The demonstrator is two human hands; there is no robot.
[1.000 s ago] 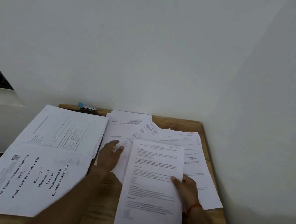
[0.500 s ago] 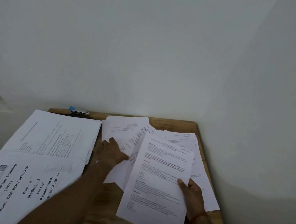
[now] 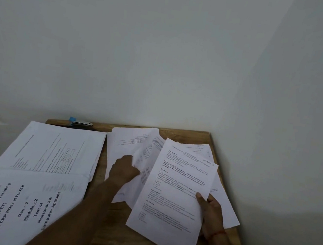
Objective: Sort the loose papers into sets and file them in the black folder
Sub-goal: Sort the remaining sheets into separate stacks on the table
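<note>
Sheet (image 3: pixel 175 193) clamped in right grip (image 3: pixel 209 215); left grip (image 3: pixel 124 169) pinches pile page (image 3: pixel 147 152). Compare headings before stacking.

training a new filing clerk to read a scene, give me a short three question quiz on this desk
1. True or false: the right hand holds a printed sheet by its right edge.
2. The left hand is on: A) the fanned loose papers; B) the stapler; C) the bare wood.
3. Fill in: the booklet cover at the left reads "Day - 2, Module - __".

Key: 1 true; 2 A; 3 "2".
</note>
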